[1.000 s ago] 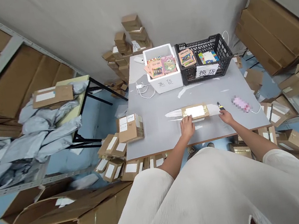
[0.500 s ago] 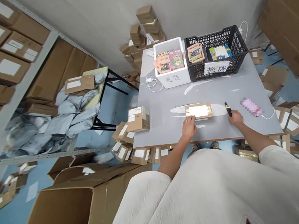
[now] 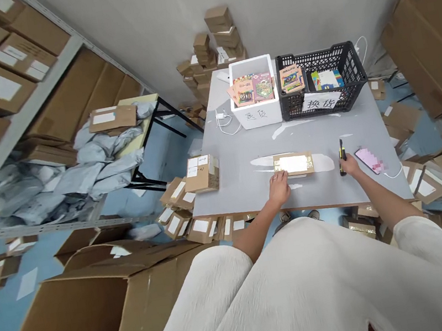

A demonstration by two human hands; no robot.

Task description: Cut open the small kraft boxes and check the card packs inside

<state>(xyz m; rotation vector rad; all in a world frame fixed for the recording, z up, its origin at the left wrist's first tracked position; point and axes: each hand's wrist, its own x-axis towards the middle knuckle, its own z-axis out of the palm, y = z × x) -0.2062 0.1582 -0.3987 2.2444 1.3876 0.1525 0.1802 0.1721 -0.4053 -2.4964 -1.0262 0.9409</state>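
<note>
A flat cardboard parcel (image 3: 293,164) with a white label and taped ends lies on the grey table (image 3: 249,183). My left hand (image 3: 279,188) rests at its near left corner, fingers curled against the edge. My right hand (image 3: 349,166) is closed around a black and yellow utility knife (image 3: 342,155), held to the right of the parcel and pointing away from me. A phone (image 3: 368,159) on a white cable lies just right of that hand.
At the table's far edge stand a white foam box (image 3: 257,116) and a black plastic crate (image 3: 323,82), both holding colourful booklets. A labelled cardboard box (image 3: 202,173) sits at the table's left edge. Small parcels litter the floor; a large open carton (image 3: 85,315) stands at my left.
My right hand has moved right, away from the parcel, with the knife now pointing away from me. The left hand stays at the parcel. The camera view has swung a little.
</note>
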